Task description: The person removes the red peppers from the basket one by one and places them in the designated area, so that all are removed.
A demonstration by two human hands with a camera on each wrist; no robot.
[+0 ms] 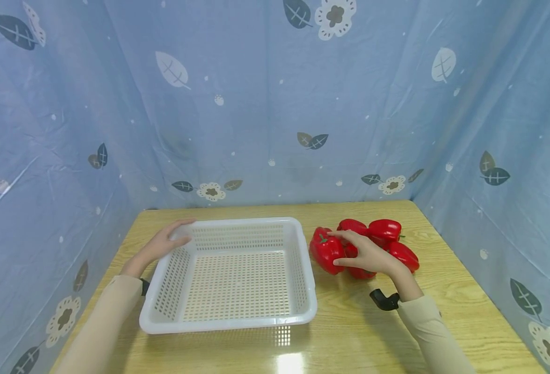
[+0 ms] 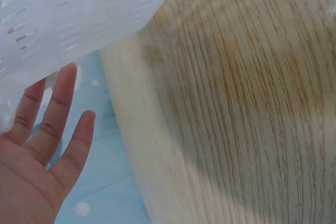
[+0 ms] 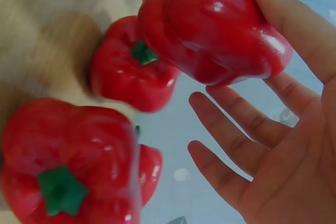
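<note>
My right hand (image 1: 366,252) holds a red bell pepper (image 1: 325,252) with a green stem, just right of the basket. In the right wrist view the thumb lies on one side of this pepper (image 3: 215,24) and fingertips touch the other; the remaining fingers are spread. My left hand (image 1: 160,244) is at the far left corner of a white plastic basket (image 1: 228,327), its thumb over the rim. Extended fingers (image 2: 55,108) show under the basket's wall in the left wrist view; the index finger is hidden there. Nothing lies inside the basket.
Several more red bell peppers (image 1: 384,229) lie grouped on the wooden table (image 1: 350,332), behind and beneath my right hand. A blue patterned curtain (image 1: 265,156) hangs along the table's back and both sides. Each wrist wears a black camera mount (image 1: 384,300).
</note>
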